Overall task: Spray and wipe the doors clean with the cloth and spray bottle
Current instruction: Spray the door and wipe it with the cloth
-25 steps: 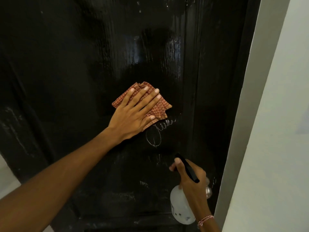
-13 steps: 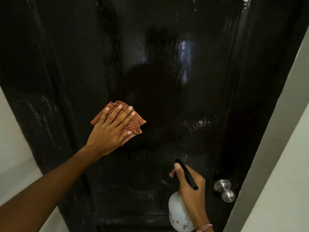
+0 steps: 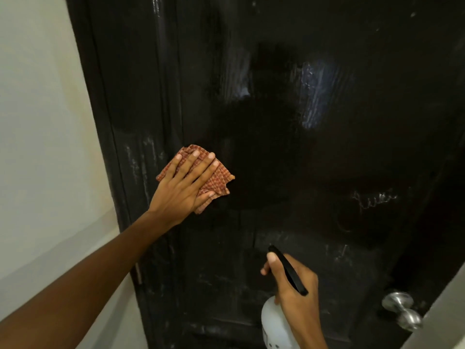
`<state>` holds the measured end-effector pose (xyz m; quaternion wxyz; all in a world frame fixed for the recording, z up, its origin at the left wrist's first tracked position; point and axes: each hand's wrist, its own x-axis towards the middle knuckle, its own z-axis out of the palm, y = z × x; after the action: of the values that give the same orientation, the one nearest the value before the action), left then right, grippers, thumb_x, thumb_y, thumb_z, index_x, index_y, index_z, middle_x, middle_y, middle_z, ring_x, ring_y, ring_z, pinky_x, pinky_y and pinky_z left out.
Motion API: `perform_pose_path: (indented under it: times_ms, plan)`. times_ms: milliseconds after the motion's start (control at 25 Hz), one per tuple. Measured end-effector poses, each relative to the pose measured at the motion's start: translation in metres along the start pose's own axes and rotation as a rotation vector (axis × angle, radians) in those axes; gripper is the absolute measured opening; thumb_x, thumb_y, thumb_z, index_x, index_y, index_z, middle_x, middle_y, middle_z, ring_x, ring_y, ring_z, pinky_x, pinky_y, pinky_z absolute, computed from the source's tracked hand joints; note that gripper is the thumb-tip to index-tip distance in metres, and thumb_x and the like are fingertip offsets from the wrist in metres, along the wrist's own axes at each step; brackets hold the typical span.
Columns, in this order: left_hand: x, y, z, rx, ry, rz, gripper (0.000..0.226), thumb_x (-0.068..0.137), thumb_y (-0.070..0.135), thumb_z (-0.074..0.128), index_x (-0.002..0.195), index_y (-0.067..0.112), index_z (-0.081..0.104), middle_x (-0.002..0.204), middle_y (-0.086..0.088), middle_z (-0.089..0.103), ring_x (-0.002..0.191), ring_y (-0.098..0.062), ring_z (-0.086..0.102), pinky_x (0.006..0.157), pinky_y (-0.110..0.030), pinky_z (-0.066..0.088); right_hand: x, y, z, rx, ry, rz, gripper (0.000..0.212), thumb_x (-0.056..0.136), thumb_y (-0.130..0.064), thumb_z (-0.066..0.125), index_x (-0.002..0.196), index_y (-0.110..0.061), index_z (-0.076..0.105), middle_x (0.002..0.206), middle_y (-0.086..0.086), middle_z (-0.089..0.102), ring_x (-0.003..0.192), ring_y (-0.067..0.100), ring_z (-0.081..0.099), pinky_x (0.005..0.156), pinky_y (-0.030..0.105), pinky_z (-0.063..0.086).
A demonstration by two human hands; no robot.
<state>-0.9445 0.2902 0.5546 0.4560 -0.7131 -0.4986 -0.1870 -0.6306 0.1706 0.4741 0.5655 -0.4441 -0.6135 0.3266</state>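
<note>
Near door (image 3: 327, 147) edge — cloth (image 3: 221, 178) under left hand (image 3: 182, 190)

Pale off-white left wall (image 3: 45, 122), sliver of pale right wall (image 3: 445, 323) at the lower corner.

Pale plain wall (image 3: 42, 117) fills the left side, its tone shifting along a faint slanting line lower down; a second strip of pale wall (image 3: 445, 323) cuts across the lower right corner. A round brushed-metal knob (image 3: 397, 302) projects just beside that strip. White handwritten scribble (image 3: 375, 197) lies well above the knob, and fainter white scuffs (image 3: 141, 159) run near the left wall.
</note>
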Motion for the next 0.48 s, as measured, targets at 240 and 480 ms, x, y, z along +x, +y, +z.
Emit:
perform_pose_path:
  times_ms: [240, 480]
  plan:
    - [0.009, -0.035, -0.013, 0.026, 0.013, -0.096, 0.077, 0.108, 0.057, 0.025, 0.168, 0.017, -0.002, 0.175, -0.006, -0.011, 0.162, -0.031, -0.007, 0.130, -0.053, 0.000, -0.001, -0.036, 0.037, 0.053, -0.058, -0.013, 0.033, 0.091, -0.046, 0.066, 0.065, -0.027, 0.075, 0.074, 0.004, 0.076, 0.058, 0.015, 0.068, 0.062, 0.032, 0.047]
    - [0.014, -0.088, -0.027, -0.169, 0.098, -0.406, 0.078, 0.109, 0.056, 0.027, 0.167, 0.017, -0.007, 0.175, -0.007, -0.011, 0.162, -0.029, -0.007, 0.131, -0.053, 0.000, 0.006, -0.065, 0.066, 0.057, -0.118, -0.053, 0.033, 0.093, -0.045, 0.065, 0.068, -0.026, 0.076, 0.077, 0.004, 0.076, 0.065, 0.016, 0.071, 0.061, 0.028, 0.050]
